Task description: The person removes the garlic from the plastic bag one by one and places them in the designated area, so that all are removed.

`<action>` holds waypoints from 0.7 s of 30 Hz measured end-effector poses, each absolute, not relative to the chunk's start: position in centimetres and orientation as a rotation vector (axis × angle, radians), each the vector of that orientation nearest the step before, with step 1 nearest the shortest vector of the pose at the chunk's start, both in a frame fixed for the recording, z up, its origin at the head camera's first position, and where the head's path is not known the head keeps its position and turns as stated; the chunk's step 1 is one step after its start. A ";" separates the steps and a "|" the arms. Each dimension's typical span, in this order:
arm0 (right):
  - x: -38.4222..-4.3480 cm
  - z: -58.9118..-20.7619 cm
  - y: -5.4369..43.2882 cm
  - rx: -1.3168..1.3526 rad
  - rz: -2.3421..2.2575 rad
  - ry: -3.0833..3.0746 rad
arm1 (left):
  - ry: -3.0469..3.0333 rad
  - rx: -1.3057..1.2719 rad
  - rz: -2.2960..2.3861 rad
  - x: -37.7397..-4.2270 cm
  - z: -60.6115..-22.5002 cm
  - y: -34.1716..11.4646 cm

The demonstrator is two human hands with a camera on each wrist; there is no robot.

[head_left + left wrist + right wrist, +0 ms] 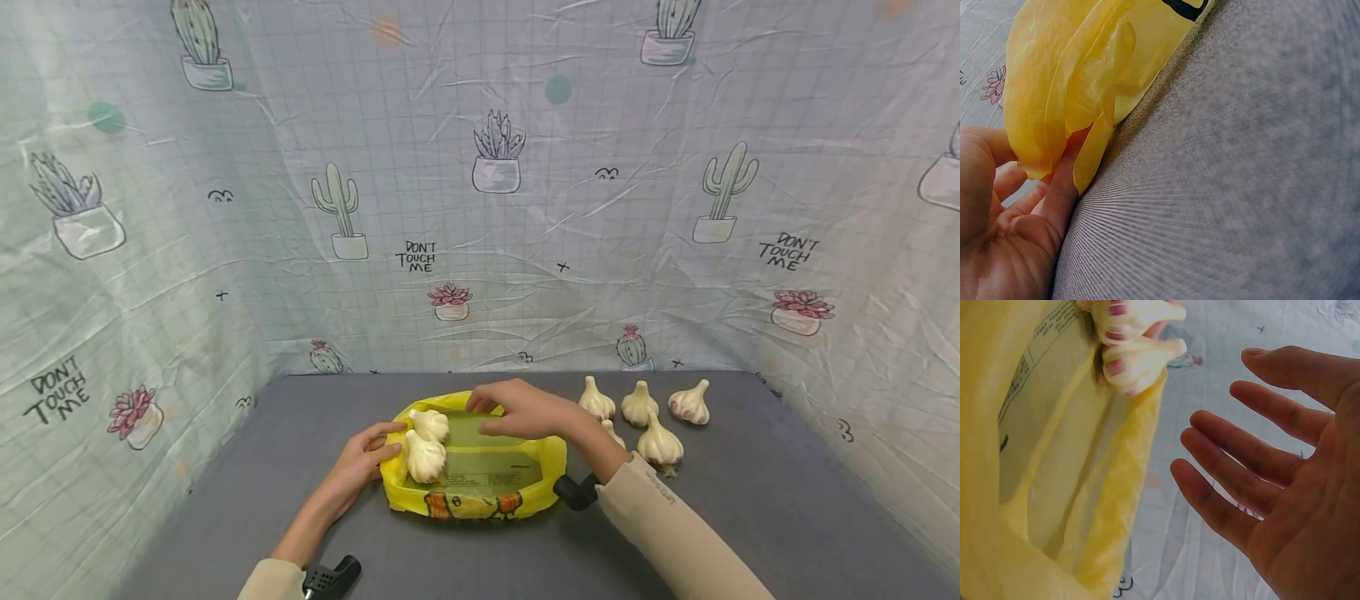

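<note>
Right hand (pixel 519 409) above yellow bag (pixel 554 460)

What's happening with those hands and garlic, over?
Left hand holds yellow bag. Right hand above, empty. Two garlic bulbs in bag, five bulbs outside. No obstruction visible.

Yellow bag (pixel 554 463) lies open; two garlic bulbs (pixel 425 458) inside.

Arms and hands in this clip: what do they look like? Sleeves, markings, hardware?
Left hand and right hand are ungloved. Left sleeve and right sleeve are plain cream; the right has small dark print near the cuff, too small to read. Left wrist unit and right wrist unit are black and compact.
</note>
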State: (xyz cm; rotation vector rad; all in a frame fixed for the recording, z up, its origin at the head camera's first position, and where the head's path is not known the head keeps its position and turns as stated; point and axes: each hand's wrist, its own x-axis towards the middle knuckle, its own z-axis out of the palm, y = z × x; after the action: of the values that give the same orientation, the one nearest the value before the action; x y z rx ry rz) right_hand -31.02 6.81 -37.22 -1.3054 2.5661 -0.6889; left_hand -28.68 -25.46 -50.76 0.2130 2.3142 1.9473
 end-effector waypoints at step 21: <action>-31.5 -38.5 1.9 -1.235 -0.646 2.478 | 2.291 0.198 1.972 -29.0 -51.1 -25.4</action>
State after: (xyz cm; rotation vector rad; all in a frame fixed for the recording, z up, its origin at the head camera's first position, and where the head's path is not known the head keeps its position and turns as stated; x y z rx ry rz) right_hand -31.48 1.94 -38.50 -1.2349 2.4779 -0.6462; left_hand -28.97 -25.41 -51.08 0.1977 2.2907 1.9715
